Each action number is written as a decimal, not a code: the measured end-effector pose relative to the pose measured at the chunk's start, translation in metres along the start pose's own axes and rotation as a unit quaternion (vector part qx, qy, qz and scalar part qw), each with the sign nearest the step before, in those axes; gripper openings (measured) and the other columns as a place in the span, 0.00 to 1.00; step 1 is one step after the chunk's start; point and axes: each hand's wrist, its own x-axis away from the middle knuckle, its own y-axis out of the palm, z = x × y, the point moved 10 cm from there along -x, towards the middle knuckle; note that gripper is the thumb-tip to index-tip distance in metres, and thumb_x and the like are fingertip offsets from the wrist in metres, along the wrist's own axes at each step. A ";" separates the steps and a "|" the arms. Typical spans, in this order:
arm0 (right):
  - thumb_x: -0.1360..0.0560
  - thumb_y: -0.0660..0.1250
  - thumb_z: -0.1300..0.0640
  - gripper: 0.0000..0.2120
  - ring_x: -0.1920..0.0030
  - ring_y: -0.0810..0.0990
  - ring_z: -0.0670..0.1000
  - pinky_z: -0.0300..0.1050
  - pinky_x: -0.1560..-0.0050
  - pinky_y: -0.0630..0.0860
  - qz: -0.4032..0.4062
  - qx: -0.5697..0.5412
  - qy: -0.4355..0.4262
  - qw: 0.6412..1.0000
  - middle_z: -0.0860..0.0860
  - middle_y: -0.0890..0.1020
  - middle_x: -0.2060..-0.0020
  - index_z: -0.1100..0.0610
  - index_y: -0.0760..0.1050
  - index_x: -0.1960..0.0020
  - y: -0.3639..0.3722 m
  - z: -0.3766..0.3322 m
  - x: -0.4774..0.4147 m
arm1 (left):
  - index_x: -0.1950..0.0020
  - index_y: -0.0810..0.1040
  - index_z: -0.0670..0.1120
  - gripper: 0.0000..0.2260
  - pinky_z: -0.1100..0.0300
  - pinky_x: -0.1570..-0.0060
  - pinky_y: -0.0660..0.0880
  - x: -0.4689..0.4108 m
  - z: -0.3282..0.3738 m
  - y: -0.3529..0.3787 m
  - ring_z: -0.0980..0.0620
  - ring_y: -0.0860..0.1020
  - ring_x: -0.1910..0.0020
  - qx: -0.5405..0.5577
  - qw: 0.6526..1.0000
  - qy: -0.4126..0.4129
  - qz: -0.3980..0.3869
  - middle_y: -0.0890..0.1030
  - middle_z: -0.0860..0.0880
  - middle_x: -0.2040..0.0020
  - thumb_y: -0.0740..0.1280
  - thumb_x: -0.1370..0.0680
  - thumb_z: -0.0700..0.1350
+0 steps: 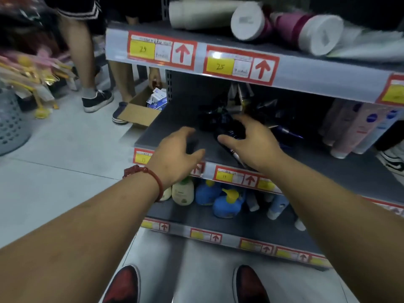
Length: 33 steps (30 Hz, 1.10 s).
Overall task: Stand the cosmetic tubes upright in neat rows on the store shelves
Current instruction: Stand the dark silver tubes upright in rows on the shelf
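My right hand (255,141) reaches onto the grey middle shelf (172,121), its thumb and fingers curled round a dark tube (229,134) that lies slanted near the front edge. Behind it, several more dark tubes (213,119) lie in a loose heap. My left hand (175,154), with a red bead bracelet on the wrist, hovers with relaxed fingers over the shelf's front left and holds nothing. Pale pink and white tubes (358,127) stand upright at the shelf's right. Large white-capped tubes (247,20) lie on their sides on the top shelf.
Blue and cream pump bottles (227,202) stand on the lower shelf. An open cardboard box (140,111) sits on the floor left of the shelf, beside a person's legs (87,62). A grey perforated basket (11,125) stands at far left. My shoes are below.
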 end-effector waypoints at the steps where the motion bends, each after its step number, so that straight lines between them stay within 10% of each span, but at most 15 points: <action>1: 0.25 0.71 0.44 0.30 0.32 0.73 0.52 0.38 0.42 0.67 -0.009 0.013 -0.009 1.000 0.49 0.75 0.31 0.51 0.68 0.27 0.008 -0.001 -0.007 | 0.26 0.70 0.48 0.26 0.61 0.38 0.70 -0.009 -0.004 0.007 0.50 0.75 0.33 0.009 1.000 0.001 -0.002 0.78 0.48 0.32 0.71 0.23 0.52; 12: 0.20 0.59 0.39 0.34 0.24 0.61 0.49 0.36 0.34 0.58 -0.041 0.126 -0.045 0.990 0.48 0.60 0.22 0.49 0.52 0.20 0.063 0.001 -0.086 | 0.27 0.69 0.45 0.22 0.53 0.38 0.72 -0.110 -0.034 0.032 0.41 0.74 0.33 0.020 0.999 0.026 -0.004 0.75 0.43 0.31 0.64 0.19 0.50; 17: 0.21 0.63 0.44 0.25 0.36 0.73 0.47 0.36 0.40 0.65 0.061 0.084 -0.014 0.995 0.47 0.72 0.30 0.49 0.66 0.26 0.037 0.016 -0.105 | 0.22 0.64 0.51 0.23 0.60 0.40 0.66 -0.110 -0.039 0.043 0.46 0.72 0.31 0.044 0.997 0.035 -0.051 0.73 0.47 0.28 0.62 0.17 0.46; 22: 0.17 0.58 0.49 0.24 0.24 0.60 0.46 0.33 0.30 0.53 -0.011 0.106 -0.063 0.992 0.45 0.60 0.22 0.50 0.61 0.22 0.065 0.007 -0.126 | 0.20 0.60 0.55 0.25 0.44 0.29 0.66 -0.116 -0.038 0.043 0.45 0.70 0.28 0.045 0.997 0.029 -0.062 0.71 0.49 0.26 0.61 0.17 0.46; 33: 0.17 0.49 0.40 0.30 0.22 0.57 0.54 0.49 0.25 0.56 -0.019 0.143 0.046 0.989 0.51 0.58 0.21 0.51 0.52 0.20 0.066 0.055 -0.153 | 0.19 0.56 0.58 0.28 0.46 0.27 0.64 -0.113 -0.036 0.044 0.45 0.68 0.26 0.030 0.997 0.012 -0.069 0.70 0.50 0.24 0.60 0.17 0.45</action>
